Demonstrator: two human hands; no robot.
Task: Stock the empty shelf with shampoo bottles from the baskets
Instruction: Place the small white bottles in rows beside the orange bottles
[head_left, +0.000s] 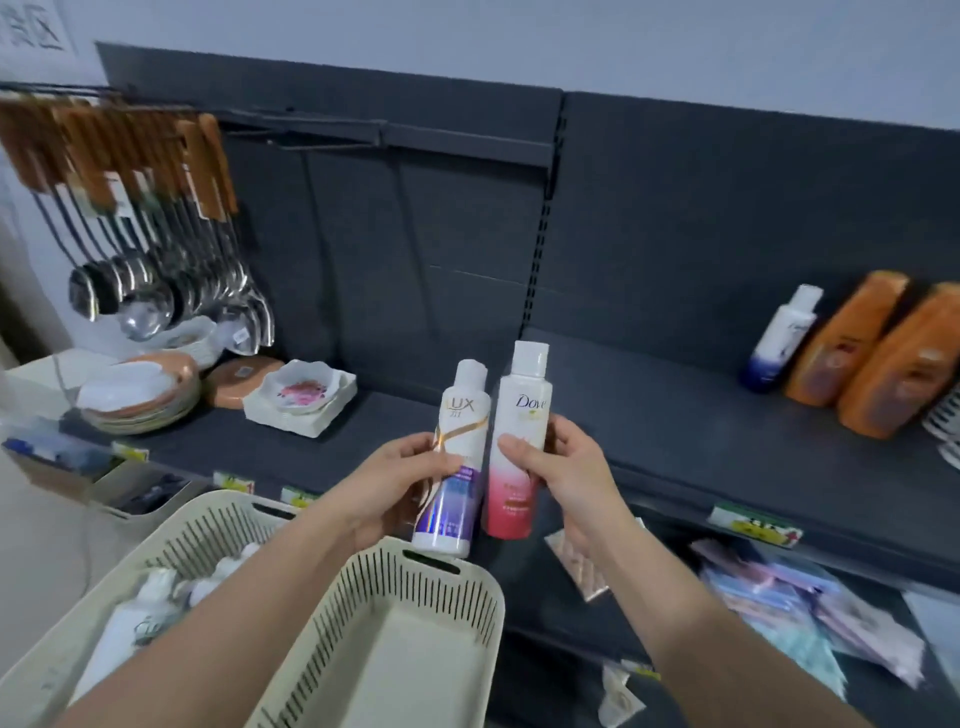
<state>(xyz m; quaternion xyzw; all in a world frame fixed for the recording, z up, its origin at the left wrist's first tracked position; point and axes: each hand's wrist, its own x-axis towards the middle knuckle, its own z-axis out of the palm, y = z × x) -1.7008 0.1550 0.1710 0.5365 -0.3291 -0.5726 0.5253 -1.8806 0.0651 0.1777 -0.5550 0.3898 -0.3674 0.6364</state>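
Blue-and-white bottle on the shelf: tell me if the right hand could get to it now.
Probably not yet: the right hand is full, gripping the Dove bottle. The shelf toward the blue-and-white bottle lies bare.

1. You're in a shop: dark metal shelving (675, 415) with slotted uprights and price tags (753, 525) on the edges.
2. Ladles (145, 306) hang from hooks, plates (140, 395) stacked below.
3. Packets (810, 613) on the lower shelf, blurry, probably wipes or similar.

lux bottle (453, 462), dove bottle (519, 441), upright, side by side
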